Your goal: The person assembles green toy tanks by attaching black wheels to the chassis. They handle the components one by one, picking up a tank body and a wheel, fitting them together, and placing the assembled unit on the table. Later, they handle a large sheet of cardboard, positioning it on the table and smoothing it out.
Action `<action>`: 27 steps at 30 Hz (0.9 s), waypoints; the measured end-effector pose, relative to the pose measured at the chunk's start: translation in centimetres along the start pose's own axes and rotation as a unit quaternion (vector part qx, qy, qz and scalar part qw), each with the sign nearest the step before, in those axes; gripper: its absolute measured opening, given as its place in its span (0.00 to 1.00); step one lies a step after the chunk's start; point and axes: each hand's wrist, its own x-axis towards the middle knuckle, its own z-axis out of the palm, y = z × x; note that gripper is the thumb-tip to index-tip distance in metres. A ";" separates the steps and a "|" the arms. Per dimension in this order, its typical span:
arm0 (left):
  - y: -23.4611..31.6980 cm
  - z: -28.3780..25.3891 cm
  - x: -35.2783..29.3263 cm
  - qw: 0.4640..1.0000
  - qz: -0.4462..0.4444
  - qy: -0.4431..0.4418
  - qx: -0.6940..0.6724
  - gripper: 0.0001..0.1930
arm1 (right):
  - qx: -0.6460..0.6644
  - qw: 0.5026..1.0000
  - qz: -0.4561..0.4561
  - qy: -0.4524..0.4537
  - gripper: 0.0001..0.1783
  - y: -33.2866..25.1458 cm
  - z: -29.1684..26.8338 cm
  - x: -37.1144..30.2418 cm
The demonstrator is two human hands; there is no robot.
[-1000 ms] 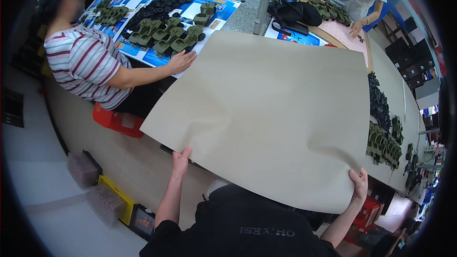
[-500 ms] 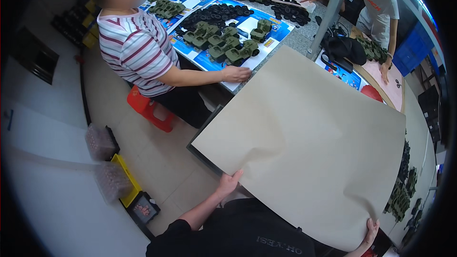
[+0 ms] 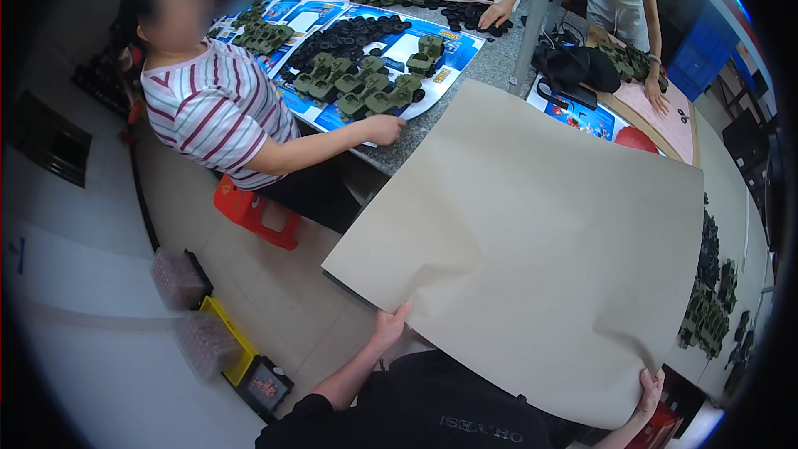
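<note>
The left hand [image 3: 389, 328] pinched the near left edge of a big tan sheet [image 3: 532, 258], and the right hand [image 3: 652, 391] gripped its near right corner. The sheet was in front of the person, and it bent and dented near both hands.

A gray metal post [image 3: 532, 33] stood just past the far edge, in the way there. Beside it was a floppy black thing [image 3: 573, 66]. A red thing [image 3: 636, 140] peeked out at the far edge, partly hidden.

On the left sat a person in a striped shirt [image 3: 208, 112], with one arm reaching near the sheet. Blue printed paper [image 3: 453, 58] there held green toy parts [image 3: 357, 87] and black wheels [image 3: 341, 41]. More green parts [image 3: 705, 320] lay to the right. A red stool [image 3: 256, 212] and a yellow bin [image 3: 231, 341] were on the floor.
</note>
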 end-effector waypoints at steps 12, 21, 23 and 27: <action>-1.0 0.3 1.0 0.998 -0.025 0.001 -0.065 0.14 | -0.007 1.000 0.007 0.008 0.23 0.1 -0.3 -0.5; -1.0 -4.9 4.5 0.987 -0.035 0.053 -0.146 0.20 | -0.011 0.993 -0.020 -0.119 0.15 -5.4 8.7 -2.1; -1.4 -8.6 6.5 0.985 -0.039 0.066 -0.154 0.21 | -0.034 0.990 -0.020 -0.135 0.12 -7.6 13.9 -2.8; -1.8 -15.1 10.9 0.974 -0.030 0.103 -0.199 0.23 | -0.042 0.974 -0.022 -0.222 0.11 -8.4 22.1 -2.9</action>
